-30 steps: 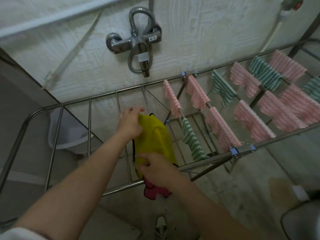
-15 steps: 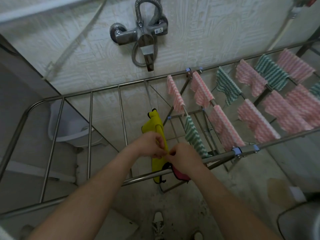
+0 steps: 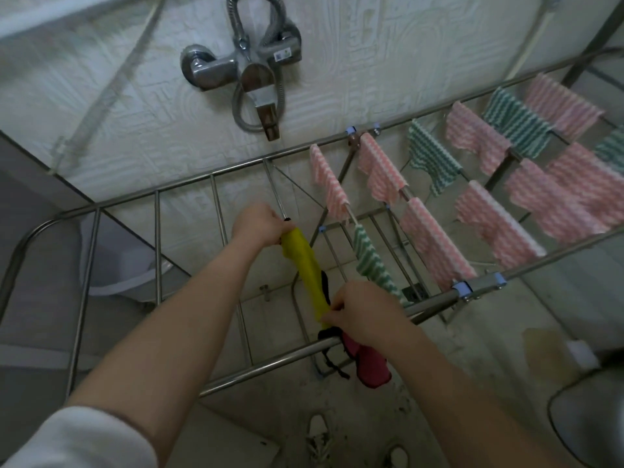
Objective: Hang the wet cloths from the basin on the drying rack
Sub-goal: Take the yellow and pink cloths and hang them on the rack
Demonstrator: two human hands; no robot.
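Note:
A yellow cloth (image 3: pixel 305 270) with black trim lies draped along one rod of the steel drying rack (image 3: pixel 263 361). My left hand (image 3: pixel 261 224) grips its far end near the rod. My right hand (image 3: pixel 359 312) pinches its near end by the rack's front rail. Under my right hand a pink cloth (image 3: pixel 366 364) hangs below the front rail. Several pink and green striped cloths (image 3: pixel 435 246) hang on the rods to the right.
A chrome shower mixer (image 3: pixel 251 67) with a hose is fixed on the tiled wall behind the rack. A white basin (image 3: pixel 125 265) stands on the floor at the left, a round grey rim (image 3: pixel 587 420) shows at the lower right. My shoes (image 3: pixel 319 440) show below.
My left hand slid from the cloth's near end to its far end, stretching the yellow cloth flat along the rod. My right hand stayed at the near end.

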